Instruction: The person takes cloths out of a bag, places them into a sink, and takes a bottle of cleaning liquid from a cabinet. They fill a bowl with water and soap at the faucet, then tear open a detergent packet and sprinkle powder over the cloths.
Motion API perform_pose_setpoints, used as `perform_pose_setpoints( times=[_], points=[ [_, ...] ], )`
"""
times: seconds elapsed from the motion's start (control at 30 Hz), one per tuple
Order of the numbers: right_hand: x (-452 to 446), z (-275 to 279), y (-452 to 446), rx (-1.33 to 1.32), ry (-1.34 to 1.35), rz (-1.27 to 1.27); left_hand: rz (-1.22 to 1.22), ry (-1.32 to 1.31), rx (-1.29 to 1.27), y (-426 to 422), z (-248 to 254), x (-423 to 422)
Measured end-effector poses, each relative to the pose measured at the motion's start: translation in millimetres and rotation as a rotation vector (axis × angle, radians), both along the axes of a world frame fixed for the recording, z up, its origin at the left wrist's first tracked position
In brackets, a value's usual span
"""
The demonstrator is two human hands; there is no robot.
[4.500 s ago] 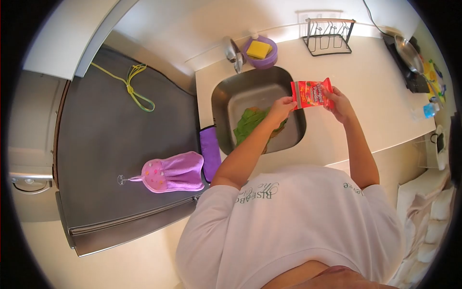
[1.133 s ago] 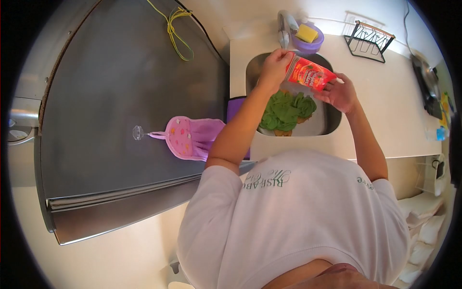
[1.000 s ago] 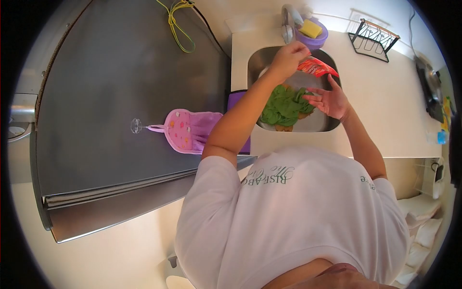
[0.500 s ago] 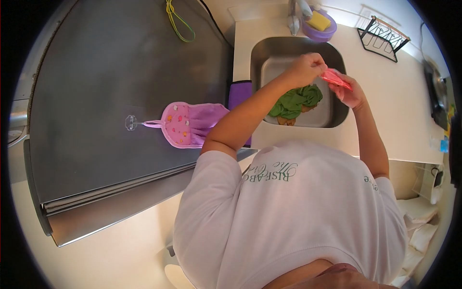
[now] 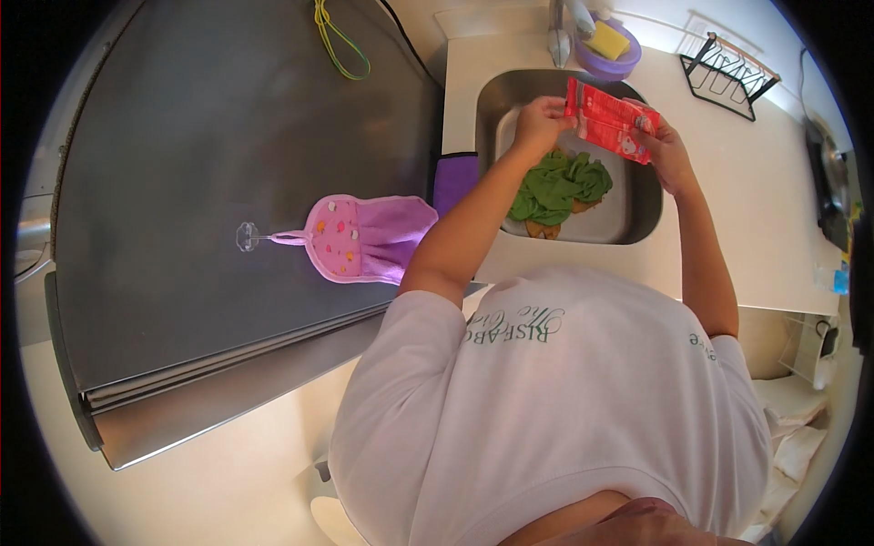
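Note:
Both hands hold a red printed packet above the sink. My left hand pinches its left end, and my right hand grips the opposite end with the fingers closed on it. The packet's broad face is turned up toward me; whether it is sealed I cannot tell. Below it, a heap of leafy greens lies on the sink floor, with brownish pieces showing under its lower edge.
A faucet stands behind the sink, beside a purple bowl holding a yellow sponge. A black wire rack is on the right of the counter. A pink hand towel hangs on the dark surface at left.
The packet has turned from a steep, nearly edge-on angle to show its broad face. My left hand has shifted left and taken its left end, while my right hand keeps the right end.

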State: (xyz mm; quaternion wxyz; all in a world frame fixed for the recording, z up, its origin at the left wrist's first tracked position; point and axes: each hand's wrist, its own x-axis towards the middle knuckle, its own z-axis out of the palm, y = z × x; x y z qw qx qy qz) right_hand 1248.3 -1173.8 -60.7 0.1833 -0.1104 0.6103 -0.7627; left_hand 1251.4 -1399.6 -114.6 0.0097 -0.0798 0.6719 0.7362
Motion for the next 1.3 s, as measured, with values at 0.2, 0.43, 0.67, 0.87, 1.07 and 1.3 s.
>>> perform_pose_setpoints(
  times=[0.2,0.43,0.67,0.87,1.07,1.3],
  points=[
    [-4.4,-1.8,6.9,0.031,-0.009,0.018,-0.146,-0.171,-0.057,-7.5,10.0,2.1],
    [-4.6,-4.0,6.3,-0.001,-0.058,0.001,-0.244,-0.164,-0.014,-14.6,-7.8,-3.7],
    [-2.2,-9.6,-2.1,-0.016,-0.067,-0.013,-0.306,-0.213,-0.019,-23.6,-23.2,-6.4],
    [-2.3,-10.4,-6.5,-0.01,-0.079,-0.03,-0.284,-0.215,0.03,-27.9,-11.2,3.8],
    [-3.7,-16.4,-7.8,0.063,-0.044,-0.064,-0.215,-0.211,-0.015,-26.8,-4.7,6.8],
    [-2.0,-18.1,-6.9,0.089,-0.08,-0.038,-0.258,-0.226,-0.094,-30.4,-8.3,7.3]
  ],
)
